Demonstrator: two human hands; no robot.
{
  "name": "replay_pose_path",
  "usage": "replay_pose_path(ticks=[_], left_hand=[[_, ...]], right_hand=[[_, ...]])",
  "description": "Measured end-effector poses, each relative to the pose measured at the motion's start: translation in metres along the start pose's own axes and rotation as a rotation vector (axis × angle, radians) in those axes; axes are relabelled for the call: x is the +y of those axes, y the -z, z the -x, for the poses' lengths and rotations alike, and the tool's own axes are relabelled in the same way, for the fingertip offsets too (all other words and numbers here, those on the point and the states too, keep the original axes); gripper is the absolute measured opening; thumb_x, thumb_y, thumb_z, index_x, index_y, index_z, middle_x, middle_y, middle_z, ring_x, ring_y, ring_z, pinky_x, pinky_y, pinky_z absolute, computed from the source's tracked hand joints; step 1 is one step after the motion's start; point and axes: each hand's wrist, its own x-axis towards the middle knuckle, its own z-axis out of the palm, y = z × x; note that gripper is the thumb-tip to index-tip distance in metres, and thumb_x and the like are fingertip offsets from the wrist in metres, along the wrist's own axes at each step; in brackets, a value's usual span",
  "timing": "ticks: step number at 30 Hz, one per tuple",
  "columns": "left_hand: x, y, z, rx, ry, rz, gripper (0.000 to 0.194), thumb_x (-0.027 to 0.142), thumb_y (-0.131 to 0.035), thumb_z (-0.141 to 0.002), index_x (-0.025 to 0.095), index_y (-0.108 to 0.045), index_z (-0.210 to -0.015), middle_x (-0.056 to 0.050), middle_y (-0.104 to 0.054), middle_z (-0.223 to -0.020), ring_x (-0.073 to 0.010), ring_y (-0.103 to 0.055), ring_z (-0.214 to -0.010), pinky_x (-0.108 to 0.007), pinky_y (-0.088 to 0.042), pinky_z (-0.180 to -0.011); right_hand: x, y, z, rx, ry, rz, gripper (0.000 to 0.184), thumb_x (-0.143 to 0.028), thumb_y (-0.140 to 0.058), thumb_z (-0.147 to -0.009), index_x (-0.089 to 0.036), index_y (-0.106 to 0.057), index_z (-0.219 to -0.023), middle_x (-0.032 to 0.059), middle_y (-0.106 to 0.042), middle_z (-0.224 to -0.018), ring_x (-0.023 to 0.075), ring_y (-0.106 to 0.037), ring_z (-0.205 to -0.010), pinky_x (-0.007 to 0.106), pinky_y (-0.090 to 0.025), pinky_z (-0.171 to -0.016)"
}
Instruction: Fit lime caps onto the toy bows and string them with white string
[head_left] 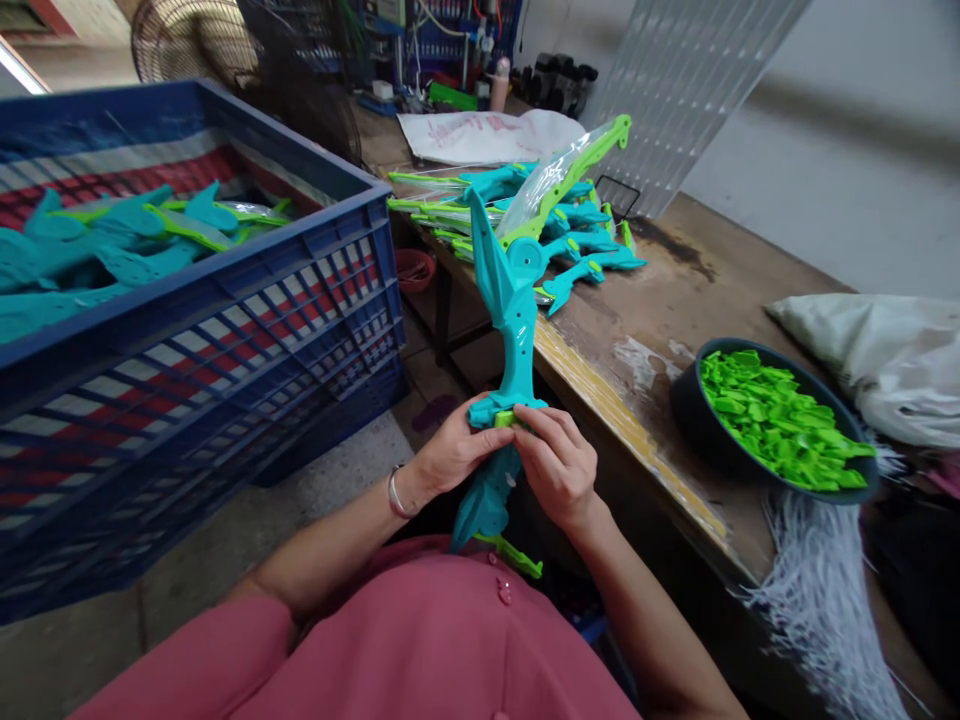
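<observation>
Pink shirt (420, 640), then one teal plastic frame (517, 345), by my judgement light, stiff, slick, best taken mid-length, where my left grip (451, 448) and right grip (561, 468) clasp it.

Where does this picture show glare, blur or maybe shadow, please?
Head view: glare streaks the clear film on the turquoise piece; head view: the fan at upper left looks soft; head view: a blurry dark band, perhaps a shadow, crosses the white wall.
</observation>
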Motion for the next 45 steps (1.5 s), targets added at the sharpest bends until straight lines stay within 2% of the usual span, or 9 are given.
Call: replay_pose_path(ticks=[6,10,13,15,17,27,38,41,45], left_hand=[[-0.004,0.005,0.0,0.046,-0.036,-0.086,0.034,0.03,-0.086,-0.079,0.017,-0.071,-0.106,-0.003,-0.071,-0.099,-0.0145,-0.064,-0.087,-0.027,-0.05,-0.084],[-0.005,0.007,0.002,0.06,-0.054,-0.183,0.033,0.031,-0.083,-0.082,0.019,-0.072,-0.111,-0.005,-0.074,-0.106,-0.0171,-0.066,-0.093,-0.028,-0.051,-0.088],[-0.004,0.006,0.006,0.046,-0.065,-0.279,0.033,0.032,-0.081,-0.083,0.02,-0.073,-0.112,-0.005,-0.075,-0.106,-0.0184,-0.067,-0.094,-0.03,-0.052,-0.088],[-0.003,0.005,0.008,0.041,-0.073,-0.331,0.036,0.032,-0.082,-0.082,0.022,-0.073,-0.115,-0.004,-0.075,-0.102,-0.0171,-0.066,-0.088,-0.028,-0.053,-0.082],[-0.001,0.003,0.011,0.043,-0.074,-0.383,0.04,0.031,-0.082,-0.081,0.023,-0.071,-0.118,-0.003,-0.075,-0.1,-0.016,-0.065,-0.082,-0.026,-0.053,-0.076],[0.012,-0.009,0.021,0.074,-0.193,-0.621,0.027,0.029,-0.076,-0.083,0.019,-0.073,-0.108,-0.002,-0.074,-0.09,-0.0153,-0.063,-0.073,-0.026,-0.052,-0.069],[0.011,-0.011,0.019,0.106,-0.203,-0.663,0.027,0.029,-0.076,-0.084,0.019,-0.073,-0.108,-0.001,-0.074,-0.086,-0.0144,-0.063,-0.07,-0.025,-0.053,-0.067],[0.006,-0.003,0.01,0.12,-0.166,-0.578,0.027,0.028,-0.078,-0.083,0.02,-0.075,-0.109,-0.002,-0.077,-0.096,-0.0167,-0.067,-0.08,-0.026,-0.055,-0.076],[0.006,0.008,-0.002,0.166,-0.089,-0.178,0.034,0.03,-0.082,-0.078,0.023,-0.074,-0.11,-0.003,-0.078,-0.103,-0.0209,-0.071,-0.089,-0.032,-0.057,-0.085]], right_hand=[[-0.002,0.003,-0.004,-0.011,0.0,-0.054,0.029,-0.008,-0.066,-0.093,-0.025,-0.07,-0.116,0.0104,-0.074,-0.118,0.0257,-0.069,-0.104,0.044,-0.064,-0.084],[-0.003,0.006,-0.009,0.056,-0.433,-0.204,0.041,-0.031,-0.078,-0.089,-0.028,-0.066,-0.128,0.0121,-0.065,-0.132,0.0293,-0.062,-0.121,0.046,-0.06,-0.092],[0.007,0.009,-0.011,-0.148,-0.785,-0.666,0.064,-0.054,-0.083,-0.08,-0.024,-0.061,-0.133,0.0118,-0.067,-0.128,0.0284,-0.067,-0.113,0.041,-0.062,-0.086],[0.014,0.01,-0.011,-0.297,-0.923,-1.004,0.069,-0.062,-0.084,-0.074,-0.023,-0.064,-0.127,0.0083,-0.074,-0.112,0.0259,-0.073,-0.097,0.04,-0.063,-0.082],[0.017,0.011,-0.011,-0.329,-0.995,-1.177,0.067,-0.061,-0.085,-0.073,-0.022,-0.065,-0.123,0.0065,-0.076,-0.105,0.0246,-0.074,-0.091,0.04,-0.063,-0.084],[-0.001,0.019,-0.018,-0.267,-0.767,-0.835,0.04,-0.05,-0.068,-0.094,-0.022,-0.065,-0.122,0.0057,-0.072,-0.113,0.0215,-0.068,-0.101,0.034,-0.057,-0.089],[0.0,0.013,-0.014,-0.208,-0.818,-0.887,0.034,-0.047,-0.071,-0.093,-0.023,-0.065,-0.116,0.0033,-0.071,-0.107,0.0187,-0.068,-0.095,0.03,-0.057,-0.084],[-0.001,0.002,-0.011,-0.191,-0.872,-0.88,0.04,-0.049,-0.07,-0.093,-0.022,-0.063,-0.123,0.0047,-0.072,-0.113,0.0199,-0.069,-0.101,0.032,-0.058,-0.09],[0.0,-0.004,0.003,-0.07,-0.846,-0.736,0.058,-0.046,-0.067,-0.095,-0.022,-0.049,-0.145,0.0113,-0.062,-0.139,0.0204,-0.066,-0.116,0.034,-0.057,-0.098]])
